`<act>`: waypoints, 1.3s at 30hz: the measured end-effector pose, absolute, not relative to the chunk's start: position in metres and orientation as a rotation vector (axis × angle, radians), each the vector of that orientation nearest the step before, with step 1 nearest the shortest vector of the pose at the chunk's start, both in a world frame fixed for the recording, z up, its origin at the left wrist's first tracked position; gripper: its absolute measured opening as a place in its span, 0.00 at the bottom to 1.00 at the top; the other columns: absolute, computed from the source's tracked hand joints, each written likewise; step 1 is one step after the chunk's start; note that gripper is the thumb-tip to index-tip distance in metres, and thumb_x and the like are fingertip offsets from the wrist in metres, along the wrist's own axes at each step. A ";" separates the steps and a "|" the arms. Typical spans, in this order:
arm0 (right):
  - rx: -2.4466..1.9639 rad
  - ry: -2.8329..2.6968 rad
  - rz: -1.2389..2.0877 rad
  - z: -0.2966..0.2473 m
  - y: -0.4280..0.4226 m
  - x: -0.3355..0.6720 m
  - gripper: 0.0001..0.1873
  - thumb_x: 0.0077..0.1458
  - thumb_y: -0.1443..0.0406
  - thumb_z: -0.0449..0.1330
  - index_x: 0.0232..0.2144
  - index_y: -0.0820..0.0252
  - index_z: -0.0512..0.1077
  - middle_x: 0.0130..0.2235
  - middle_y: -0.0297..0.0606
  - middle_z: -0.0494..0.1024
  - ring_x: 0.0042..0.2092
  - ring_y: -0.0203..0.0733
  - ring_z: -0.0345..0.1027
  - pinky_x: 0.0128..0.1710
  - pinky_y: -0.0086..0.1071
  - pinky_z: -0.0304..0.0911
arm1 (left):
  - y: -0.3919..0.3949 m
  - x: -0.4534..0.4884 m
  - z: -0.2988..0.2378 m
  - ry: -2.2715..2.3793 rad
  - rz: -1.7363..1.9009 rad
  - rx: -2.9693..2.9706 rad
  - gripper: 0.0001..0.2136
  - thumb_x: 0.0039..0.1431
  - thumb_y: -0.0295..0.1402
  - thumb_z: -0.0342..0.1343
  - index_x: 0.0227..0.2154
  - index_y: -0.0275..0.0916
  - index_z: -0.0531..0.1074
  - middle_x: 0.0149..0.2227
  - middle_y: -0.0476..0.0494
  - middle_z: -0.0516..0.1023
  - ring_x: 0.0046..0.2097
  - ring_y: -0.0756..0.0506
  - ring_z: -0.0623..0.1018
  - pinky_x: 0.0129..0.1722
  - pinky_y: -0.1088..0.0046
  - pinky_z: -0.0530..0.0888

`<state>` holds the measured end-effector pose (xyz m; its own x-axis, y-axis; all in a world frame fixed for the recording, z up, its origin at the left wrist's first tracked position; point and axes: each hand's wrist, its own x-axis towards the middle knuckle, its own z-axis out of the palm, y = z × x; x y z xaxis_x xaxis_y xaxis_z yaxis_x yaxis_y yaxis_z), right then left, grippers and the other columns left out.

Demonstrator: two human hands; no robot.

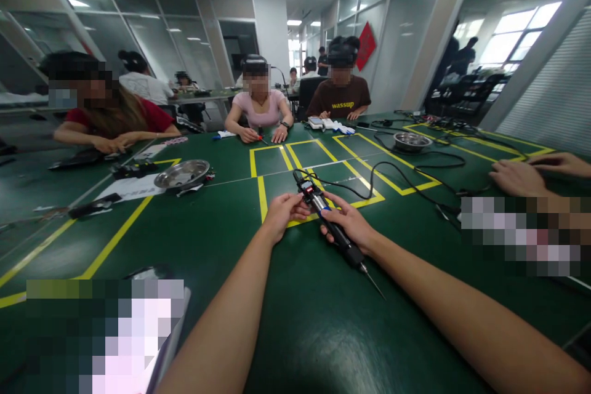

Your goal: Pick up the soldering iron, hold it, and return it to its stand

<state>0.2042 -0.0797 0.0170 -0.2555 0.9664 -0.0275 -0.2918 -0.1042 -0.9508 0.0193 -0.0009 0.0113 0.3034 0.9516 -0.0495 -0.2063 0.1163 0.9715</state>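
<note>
An electric screwdriver (343, 241) lies slantwise in my hands above the green table (318, 320). Its thin bit points down toward me on the right, and its corded end points away. My right hand (351, 226) is wrapped round the middle of the barrel, with the thumb on top. The fingers of my left hand (279, 219) are pinched at the cord end, beside a small part with a red display; some fingertips are hidden there. From that end a black cable (375, 177) runs across the table to the right.
Yellow tape (261, 197) marks rectangles on the table. Metal bowls stand left (182, 176) and right (412, 143), with cables (455, 160) at the far right. Another person's hands (519, 177) rest at the right edge. Several people sit opposite. A blurred-out device (152, 332) lies near left.
</note>
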 end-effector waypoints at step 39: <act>-0.901 -1.182 1.556 0.012 -0.081 0.207 0.48 0.56 0.59 0.63 0.70 0.47 0.40 0.25 0.32 0.76 0.21 0.36 0.68 0.20 0.27 0.61 | 0.008 0.007 -0.006 0.753 1.005 1.157 0.13 0.57 0.38 0.62 0.34 0.30 0.71 0.34 0.35 0.80 0.30 0.49 0.80 0.30 0.74 0.77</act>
